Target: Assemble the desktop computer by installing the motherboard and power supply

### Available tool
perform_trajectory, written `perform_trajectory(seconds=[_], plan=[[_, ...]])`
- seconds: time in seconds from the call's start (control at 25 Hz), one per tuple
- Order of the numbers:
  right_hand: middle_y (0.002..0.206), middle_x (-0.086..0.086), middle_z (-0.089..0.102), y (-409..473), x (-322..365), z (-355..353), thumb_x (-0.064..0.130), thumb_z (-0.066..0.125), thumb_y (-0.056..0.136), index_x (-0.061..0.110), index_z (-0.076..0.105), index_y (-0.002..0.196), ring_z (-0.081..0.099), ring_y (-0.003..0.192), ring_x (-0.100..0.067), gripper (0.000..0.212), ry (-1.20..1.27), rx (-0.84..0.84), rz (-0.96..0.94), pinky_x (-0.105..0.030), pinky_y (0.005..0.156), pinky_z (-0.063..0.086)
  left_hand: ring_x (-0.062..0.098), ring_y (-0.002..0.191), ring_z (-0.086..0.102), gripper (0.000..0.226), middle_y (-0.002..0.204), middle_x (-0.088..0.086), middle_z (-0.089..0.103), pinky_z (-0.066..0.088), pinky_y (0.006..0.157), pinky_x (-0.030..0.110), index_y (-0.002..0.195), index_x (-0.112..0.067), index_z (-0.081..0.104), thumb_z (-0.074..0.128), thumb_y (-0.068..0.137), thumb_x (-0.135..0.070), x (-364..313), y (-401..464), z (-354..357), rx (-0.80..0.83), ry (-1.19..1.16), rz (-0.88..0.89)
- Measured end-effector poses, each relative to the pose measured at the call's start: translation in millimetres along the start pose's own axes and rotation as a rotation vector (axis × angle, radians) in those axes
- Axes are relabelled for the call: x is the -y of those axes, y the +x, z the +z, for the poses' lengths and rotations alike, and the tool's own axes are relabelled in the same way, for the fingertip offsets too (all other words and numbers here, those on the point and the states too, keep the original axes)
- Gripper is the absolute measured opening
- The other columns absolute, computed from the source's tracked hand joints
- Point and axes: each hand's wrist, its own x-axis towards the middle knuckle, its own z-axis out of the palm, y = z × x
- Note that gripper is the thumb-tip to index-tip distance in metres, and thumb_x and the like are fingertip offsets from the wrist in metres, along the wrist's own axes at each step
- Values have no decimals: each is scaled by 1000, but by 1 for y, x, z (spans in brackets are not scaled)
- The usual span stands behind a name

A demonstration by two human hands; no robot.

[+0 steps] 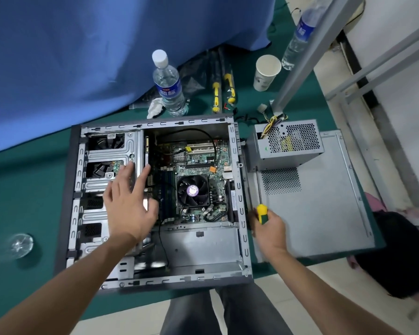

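The open computer case [196, 245] lies on its side on the green table. The green motherboard [203, 163] with its black CPU fan [192, 191] sits inside the case. My left hand [128, 199] hovers over the drive cage and the board's left edge, fingers spread and straight, holding nothing. My right hand [269, 228] grips a yellow and green screwdriver [261, 213] just outside the case's right wall. The grey power supply [286, 143] stands outside the case, on the detached side panel [319, 204], with its coloured wires trailing back.
Two water bottles [168, 83] [298, 35], a paper cup [266, 72], more yellow-handled tools [217, 93], a crumpled tissue [155, 106] and a blue cloth [82, 56] lie behind the case. A glass dish [21, 241] sits at the left. A grey metal frame [300, 59] slants at the right.
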Motion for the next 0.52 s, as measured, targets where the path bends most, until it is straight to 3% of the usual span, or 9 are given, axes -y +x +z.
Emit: perform_trajectory(seconds=[0.12, 0.2, 0.4, 0.52], plan=[[71, -4, 65, -7, 23, -15, 20, 67, 91, 18, 66, 83, 59, 56, -12, 8, 109, -41, -25, -26, 51, 50, 26, 147, 17, 75, 159, 7, 18, 17, 117, 53, 151, -30, 28, 39, 79, -45, 0, 1, -1, 16, -4, 2], [74, -2, 67, -12, 47, -24, 16, 69, 89, 20, 67, 84, 58, 52, -2, 7, 198, -60, -50, -19, 52, 49, 26, 147, 15, 76, 159, 9, 18, 16, 117, 53, 151, -30, 29, 41, 78, -44, 0, 1, -1, 21, -18, 4], [66, 1, 62, -32, 114, -31, 11, 70, 88, 16, 65, 83, 52, 48, -7, 9, 384, -82, -162, -22, 49, 48, 23, 149, 9, 74, 161, 8, 15, 9, 117, 50, 151, -29, 28, 40, 80, -48, 0, -1, -8, 56, -61, 7], [67, -2, 61, -49, 143, -14, 14, 67, 90, 13, 63, 86, 49, 46, -11, 6, 400, 4, -170, -29, 49, 47, 23, 148, 13, 66, 158, 5, 20, 7, 118, 48, 144, -29, 41, 48, 80, -45, 1, -2, -15, 56, -216, -5]])
